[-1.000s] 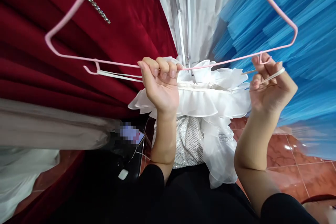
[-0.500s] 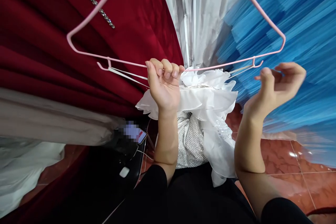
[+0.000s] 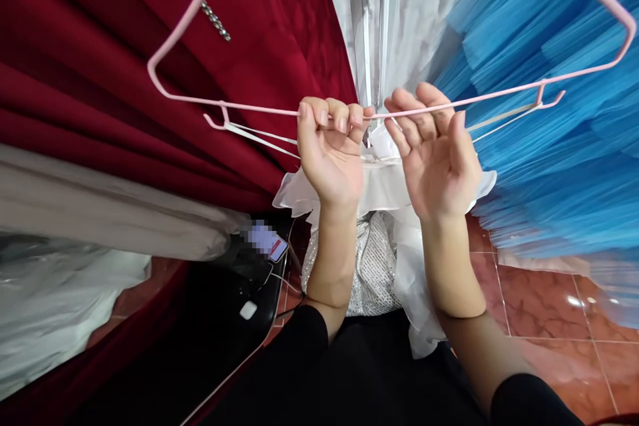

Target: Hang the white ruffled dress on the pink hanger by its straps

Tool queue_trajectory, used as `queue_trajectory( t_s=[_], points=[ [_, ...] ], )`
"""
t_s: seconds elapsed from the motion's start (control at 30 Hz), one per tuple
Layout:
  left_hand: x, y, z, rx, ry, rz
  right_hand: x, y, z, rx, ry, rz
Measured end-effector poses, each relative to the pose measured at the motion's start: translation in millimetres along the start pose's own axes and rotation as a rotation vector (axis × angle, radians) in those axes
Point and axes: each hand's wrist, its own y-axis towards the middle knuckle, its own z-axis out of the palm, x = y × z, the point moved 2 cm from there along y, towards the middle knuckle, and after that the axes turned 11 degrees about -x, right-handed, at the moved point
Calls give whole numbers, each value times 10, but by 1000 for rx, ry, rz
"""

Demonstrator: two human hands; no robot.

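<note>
A pink clothes hanger (image 3: 259, 108) spans the head view, its lower bar level at mid-height. My left hand (image 3: 333, 146) is closed, fingers curled over the bar left of its middle. Just right of it, my right hand (image 3: 436, 150) has its palm up and fingers loosely extended behind the bar, thumb apart. From the hanger's small side hooks run thin white straps, which hold a white dress (image 3: 377, 259). Its ruffled top and silver sequined body hang below and behind my forearms, partly hidden by them.
Red drapery (image 3: 269, 33) with a beaded trim hangs at left, blue tulle (image 3: 539, 166) at right, white fabric (image 3: 414, 6) between. A phone (image 3: 267, 239) and a small white case (image 3: 248, 309) lie on a black surface at lower left. Reddish tiles (image 3: 544, 299) cover the floor.
My right hand has moved left from beyond the hanger's right hook to the middle of the bar. The hanger's right side now appears larger and farther right. My left hand keeps its grip.
</note>
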Motion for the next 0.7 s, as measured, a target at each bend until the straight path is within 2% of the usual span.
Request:
queue_trajectory(
  t_s=[0.17, 0.23, 0.33, 0.4, 0.47, 0.53, 0.6, 0.7],
  points=[
    [95, -86, -132, 1, 89, 69, -92, 23, -78, 111, 150, 67],
    [106, -119, -262, -112, 67, 197, -97, 48, -129, 134, 142, 69],
    [43, -104, -535, -369, 7, 515, -73, 96, -184, 153, 87, 47],
    [-16, -40, -709, -473, 38, 662, -63, 113, -202, 164, 45, 30],
    [-46, 55, -832, -473, 97, 628, -68, 113, -206, 166, 28, 21],
    [-32, 124, -884, -400, 135, 489, -77, 96, -193, 160, 30, 16],
    [11, 131, -879, -320, 154, 373, -77, 67, -160, 145, 49, 21],
    [81, 81, -852, -280, 132, 329, -53, 15, -85, 80, 118, 66]
  ],
)
